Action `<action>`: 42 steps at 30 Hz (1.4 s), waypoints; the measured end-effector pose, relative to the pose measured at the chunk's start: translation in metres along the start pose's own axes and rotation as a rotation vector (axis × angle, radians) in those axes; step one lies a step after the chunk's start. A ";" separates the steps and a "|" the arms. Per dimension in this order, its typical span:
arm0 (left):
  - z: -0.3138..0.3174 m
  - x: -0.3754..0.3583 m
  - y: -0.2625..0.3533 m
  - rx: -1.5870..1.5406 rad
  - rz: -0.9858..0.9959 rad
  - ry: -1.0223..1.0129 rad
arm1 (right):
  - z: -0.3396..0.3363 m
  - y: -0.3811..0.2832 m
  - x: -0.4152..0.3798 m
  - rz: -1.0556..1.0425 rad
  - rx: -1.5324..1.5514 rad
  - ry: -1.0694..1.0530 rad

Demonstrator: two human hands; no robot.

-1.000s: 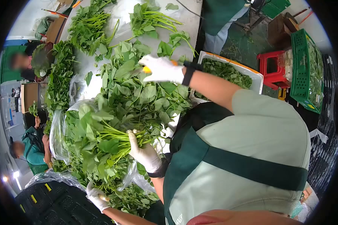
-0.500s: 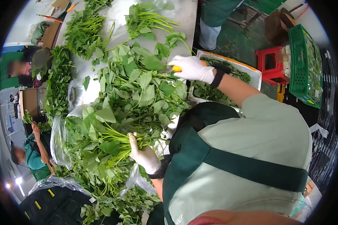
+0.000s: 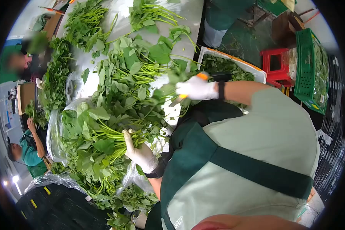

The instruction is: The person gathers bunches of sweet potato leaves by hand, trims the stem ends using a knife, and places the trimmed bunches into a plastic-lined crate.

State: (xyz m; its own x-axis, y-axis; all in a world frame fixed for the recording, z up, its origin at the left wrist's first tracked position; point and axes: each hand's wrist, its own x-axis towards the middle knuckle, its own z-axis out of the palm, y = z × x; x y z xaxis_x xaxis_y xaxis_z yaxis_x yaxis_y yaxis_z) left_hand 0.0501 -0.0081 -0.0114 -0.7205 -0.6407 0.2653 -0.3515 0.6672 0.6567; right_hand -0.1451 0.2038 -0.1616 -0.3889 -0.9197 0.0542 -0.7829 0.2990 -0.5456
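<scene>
Both hands wear white gloves. My left hand, low in the view, is wrapped round the stems of a large bunch of leafy greens, whose leaves fan out to the left. My right hand, further up and right, is closed round a knife with an orange handle; its short blade points down and left, partly blurred. Loose leaves and stems lie just left of that hand. Between the hands spreads a pile of greens on the metal table.
A white box with greens stands right of the table, near a red stool and a green crate. A black crate is at lower left. Co-workers stand at the left, another at the top.
My right hand has moved down towards my body with the knife. My left hand and its bunch have shifted slightly left and up. Some leaves near my right hand have moved with it.
</scene>
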 end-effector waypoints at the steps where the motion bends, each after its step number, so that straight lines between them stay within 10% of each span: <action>1: -0.001 -0.001 -0.002 0.000 -0.009 0.010 | -0.020 0.006 -0.018 0.019 -0.071 0.041; 8: 0.003 0.001 -0.007 -0.103 -0.082 -0.062 | -0.068 0.060 -0.125 0.451 -0.229 -0.392; 11: 0.005 0.006 -0.003 -0.231 -0.141 -0.072 | -0.097 0.038 -0.085 0.384 -0.030 -0.068; 13: 0.006 0.021 0.000 -1.633 -0.889 -0.026 | -0.104 0.008 -0.034 0.412 0.210 0.222; 19: -0.003 0.010 0.007 -1.509 -0.798 -0.081 | -0.040 -0.034 0.102 0.184 0.185 0.250; 21: -0.002 -0.012 -0.005 -0.500 -0.110 -0.042 | -0.008 -0.029 0.128 0.193 0.128 0.238; 25: -0.027 -0.024 -0.006 -0.207 -0.077 -0.055 | 0.004 -0.021 0.149 0.214 0.165 0.247; 26: -0.028 -0.019 0.019 -0.687 -0.509 0.128 | -0.005 -0.012 0.150 0.189 0.464 0.157; 28: -0.032 -0.019 0.032 -0.720 -0.558 0.164 | -0.051 -0.011 0.135 0.315 1.208 -0.077; 31: -0.034 -0.025 0.017 -0.730 -0.631 0.197 | -0.091 -0.003 0.117 0.306 1.545 -0.059; 33: -0.032 -0.029 -0.003 -0.494 -0.396 0.139 | -0.094 0.010 0.104 0.344 1.465 -0.022; 35: -0.033 -0.028 -0.003 -0.507 -0.391 0.097 | -0.079 0.026 0.103 0.395 0.479 0.225; 38: -0.027 -0.026 -0.011 -0.323 -0.214 0.050 | -0.094 0.013 0.082 0.284 -0.056 0.455; 40: -0.027 -0.025 -0.011 -0.076 -0.015 0.031 | -0.129 -0.013 0.077 0.380 0.861 0.309; 42: -0.019 -0.020 -0.002 -0.097 -0.028 0.075 | -0.152 -0.027 0.075 0.333 1.107 0.331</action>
State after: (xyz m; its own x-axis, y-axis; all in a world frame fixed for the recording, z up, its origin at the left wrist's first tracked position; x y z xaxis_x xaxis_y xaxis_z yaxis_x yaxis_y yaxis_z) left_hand 0.0766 -0.0034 -0.0048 -0.6634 -0.6875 0.2955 -0.3089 0.6113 0.7286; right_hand -0.2270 0.1656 -0.0158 -0.7256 -0.6804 -0.1026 0.1582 -0.0199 -0.9872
